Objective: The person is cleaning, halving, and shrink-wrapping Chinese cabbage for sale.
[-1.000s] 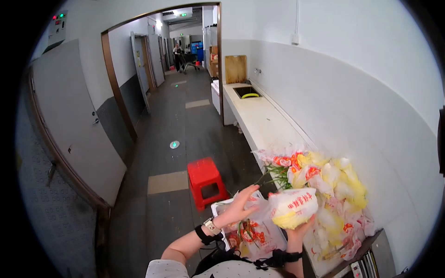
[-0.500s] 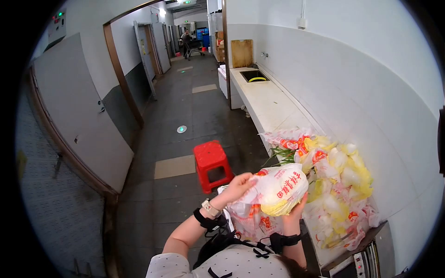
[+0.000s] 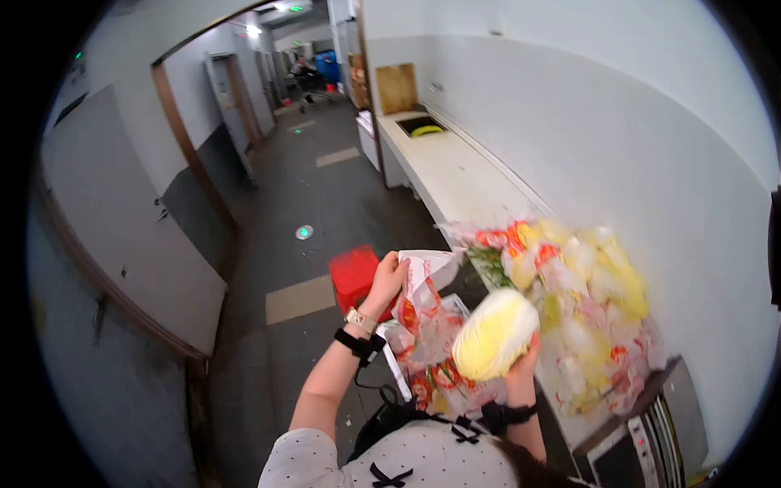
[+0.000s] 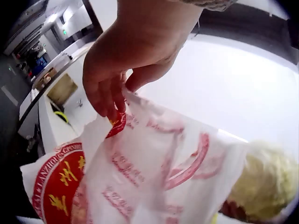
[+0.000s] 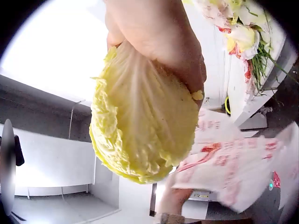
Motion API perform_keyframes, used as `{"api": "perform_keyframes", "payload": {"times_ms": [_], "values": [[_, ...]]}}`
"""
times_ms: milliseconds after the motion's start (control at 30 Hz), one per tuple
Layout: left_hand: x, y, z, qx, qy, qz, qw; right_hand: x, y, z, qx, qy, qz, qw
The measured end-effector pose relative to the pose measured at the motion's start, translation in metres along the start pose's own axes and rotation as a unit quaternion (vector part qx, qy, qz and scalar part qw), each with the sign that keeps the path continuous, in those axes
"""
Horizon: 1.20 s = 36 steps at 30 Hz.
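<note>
My right hand (image 3: 525, 359) grips the base end of a bare napa cabbage (image 3: 495, 333), yellow and pale green, held above the floor beside the counter. In the right wrist view the cabbage (image 5: 145, 121) hangs from the fingers, its broad white rib facing the camera. My left hand (image 3: 386, 283) pinches the edge of a white plastic wrapper (image 3: 425, 281) with red print, apart from the cabbage. Up close in the left wrist view, the wrapper (image 4: 135, 163) drops in loose folds from thumb and fingertips.
Below the hands stands a white box (image 3: 396, 370) with printed wrappers inside. A red stool (image 3: 350, 272) is just beyond. Loose leaves and wrappers (image 3: 590, 301) heap on the long counter (image 3: 443, 175), which has a sink (image 3: 419, 126). Further off, a person pushes a cart down the corridor.
The wrapper has come off the cabbage, and my left hand has moved up and left with it. The right hand still holds the cabbage, now bare.
</note>
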<state>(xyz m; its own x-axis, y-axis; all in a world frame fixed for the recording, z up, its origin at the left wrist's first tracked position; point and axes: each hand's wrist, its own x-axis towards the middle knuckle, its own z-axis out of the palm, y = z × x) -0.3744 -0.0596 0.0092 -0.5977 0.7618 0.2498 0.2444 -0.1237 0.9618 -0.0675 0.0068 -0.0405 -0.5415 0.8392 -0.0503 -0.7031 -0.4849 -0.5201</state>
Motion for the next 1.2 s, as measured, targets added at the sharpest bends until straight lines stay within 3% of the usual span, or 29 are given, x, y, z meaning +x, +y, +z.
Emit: {"api": "perform_keyframes", "payload": {"times_ms": [100, 167, 200, 267, 367, 400, 467, 533, 600, 633, 700, 733, 767, 833, 867, 900, 933, 1000, 1100, 1167, 1200], "values": [[-0.009, -0.048, 0.018, 0.088, -0.175, -0.064, 0.978, -0.005, -0.009, 0.013, -0.004, 0.025, -0.047, 0.999], [-0.017, -0.028, 0.033, 0.184, -0.306, -0.123, 0.926, -0.003, -0.013, 0.019, 0.042, 0.046, -0.049, 0.997], [-0.014, -0.061, 0.039, 0.204, -0.277, -0.094, 0.934, -0.003, -0.017, 0.027, 0.057, 0.049, -0.051, 0.996], [-0.025, -0.054, 0.053, 0.253, -0.191, -0.054, 0.947, -0.001, -0.023, 0.040, 0.057, 0.057, -0.078, 0.994], [-0.044, 0.033, 0.059, 0.078, -0.191, -0.175, 0.963, 0.001, -0.030, 0.057, 0.047, 0.056, -0.108, 0.991], [-0.050, 0.053, 0.056, 0.039, -0.216, -0.162, 0.962, 0.002, -0.032, 0.059, 0.041, 0.053, -0.117, 0.991], [-0.057, 0.087, 0.045, -0.039, -0.261, -0.133, 0.955, 0.012, -0.030, 0.050, -0.089, 0.009, -0.262, 0.961], [-0.062, 0.117, 0.034, -0.089, -0.330, -0.160, 0.926, 0.012, -0.033, 0.067, -0.223, -0.044, -0.410, 0.883], [-0.068, 0.139, 0.028, -0.154, -0.386, -0.192, 0.889, -0.002, -0.046, 0.108, -0.352, -0.099, -0.550, 0.750], [-0.073, 0.149, 0.029, -0.195, -0.408, -0.210, 0.867, 0.004, -0.051, 0.119, -0.332, -0.158, -0.643, 0.672], [-0.075, 0.152, 0.032, -0.232, -0.441, -0.245, 0.832, 0.007, -0.063, 0.093, -0.417, -0.248, -0.570, 0.664], [-0.073, 0.154, 0.030, -0.298, -0.450, -0.280, 0.794, -0.008, -0.071, 0.108, -0.478, -0.281, -0.533, 0.639], [-0.076, 0.155, 0.032, -0.317, -0.405, -0.302, 0.802, -0.024, -0.080, 0.123, -0.537, -0.313, -0.496, 0.606], [-0.080, 0.140, 0.026, -0.361, -0.366, -0.322, 0.795, -0.030, -0.072, 0.152, -0.553, -0.388, -0.616, 0.405], [-0.084, 0.127, 0.025, -0.350, -0.341, -0.305, 0.817, -0.030, -0.068, 0.157, -0.548, -0.415, -0.664, 0.293], [-0.091, 0.115, 0.024, -0.339, -0.317, -0.287, 0.838, -0.034, -0.065, 0.150, -0.584, -0.418, -0.655, 0.234], [-0.097, 0.108, 0.022, -0.329, -0.293, -0.269, 0.856, -0.033, -0.063, 0.147, -0.592, -0.407, -0.658, 0.225], [-0.100, 0.103, 0.019, -0.434, -0.280, -0.258, 0.817, -0.032, -0.060, 0.144, -0.609, -0.383, -0.663, 0.206], [-0.101, 0.100, 0.017, -0.504, -0.231, -0.259, 0.791, -0.028, -0.056, 0.122, -0.655, -0.319, -0.624, 0.282], [-0.105, 0.099, 0.014, -0.462, -0.227, -0.180, 0.838, -0.022, -0.054, 0.102, -0.708, -0.263, -0.570, 0.322], [-0.105, 0.099, 0.013, -0.442, -0.221, -0.137, 0.858, -0.024, -0.049, 0.104, -0.683, -0.248, -0.493, 0.478]]}}
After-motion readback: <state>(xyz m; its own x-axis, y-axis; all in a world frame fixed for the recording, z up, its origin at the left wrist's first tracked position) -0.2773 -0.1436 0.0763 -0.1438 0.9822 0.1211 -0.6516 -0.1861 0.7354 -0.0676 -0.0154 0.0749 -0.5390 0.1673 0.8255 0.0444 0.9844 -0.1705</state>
